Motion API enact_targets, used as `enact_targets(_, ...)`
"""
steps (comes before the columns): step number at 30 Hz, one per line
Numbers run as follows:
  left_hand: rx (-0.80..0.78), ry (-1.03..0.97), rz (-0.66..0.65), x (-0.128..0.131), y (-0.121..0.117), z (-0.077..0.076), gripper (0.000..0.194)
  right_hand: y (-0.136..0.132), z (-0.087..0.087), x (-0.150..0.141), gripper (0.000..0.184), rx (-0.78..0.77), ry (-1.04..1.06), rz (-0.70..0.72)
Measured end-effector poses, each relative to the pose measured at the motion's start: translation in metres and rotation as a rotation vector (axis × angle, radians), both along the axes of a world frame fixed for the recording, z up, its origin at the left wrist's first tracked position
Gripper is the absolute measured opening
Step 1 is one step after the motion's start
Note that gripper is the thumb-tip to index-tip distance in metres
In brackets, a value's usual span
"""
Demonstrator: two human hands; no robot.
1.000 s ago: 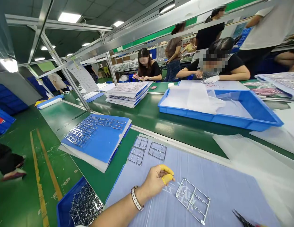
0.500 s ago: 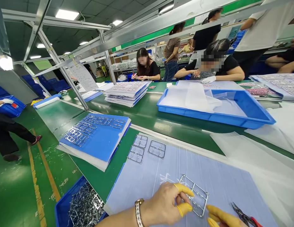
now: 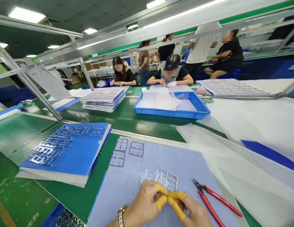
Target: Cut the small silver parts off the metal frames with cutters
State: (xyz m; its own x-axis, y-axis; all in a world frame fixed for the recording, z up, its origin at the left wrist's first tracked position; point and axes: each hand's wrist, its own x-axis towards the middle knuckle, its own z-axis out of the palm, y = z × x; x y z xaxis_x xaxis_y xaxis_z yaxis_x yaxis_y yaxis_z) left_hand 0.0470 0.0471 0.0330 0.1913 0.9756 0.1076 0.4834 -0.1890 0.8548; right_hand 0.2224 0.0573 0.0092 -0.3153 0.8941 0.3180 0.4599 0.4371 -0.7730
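My left hand [image 3: 148, 201], with a bracelet at the wrist and yellow finger cots on thumb and forefinger, is closed in a pinch. Its tips meet those of my right hand [image 3: 189, 209], also pinched and wearing yellow cots. Whatever lies between the fingertips is too small or hidden to make out. Just beyond them a shiny metal-looking frame of thin bars with small parts [image 3: 169, 176] lies on the pale blue sheet [image 3: 184, 160], its near edge partly covered by my fingers. Red-handled cutting pliers [image 3: 212, 197] rest to the right, jaws slightly apart.
Several similar frames [image 3: 136, 148] lie at the sheet's far left. A blue board [image 3: 82, 154] bearing more frames tops a stack on the left. Beyond are a blue tray [image 3: 147, 111], stacked sheets [image 3: 99, 100] and white paper [image 3: 253, 116]. Co-workers sit across the bench.
My right hand has come in from the lower right, and my left hand has moved right until their fingertips meet. The view has swung right, showing the whole pliers.
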Motion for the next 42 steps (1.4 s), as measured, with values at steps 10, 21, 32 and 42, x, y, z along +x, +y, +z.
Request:
enact_targets(10, -0.08, -0.062, 0.045, 0.004, 0.019, -0.018, 0.013, 0.001, 0.008, -0.007, 0.02, -0.133, 0.102, -0.247)
enact_targets(21, 0.169, 0.094, -0.024, 0.011, 0.024, -0.016, 0.011, 0.003, -0.004, 0.003, 0.014, -0.136, 0.145, -0.245)
enact_targets(32, 0.232, 0.174, -0.163, 0.024, 0.023, -0.011, 0.012, -0.002, 0.0, 0.013, 0.01, 0.012, 0.053, -0.237)
enact_targets(42, 0.197, 0.225, -0.096, -0.029, 0.045, -0.018, 0.02, -0.05, 0.01, 0.159, 0.014, -0.472, -0.638, -0.584)
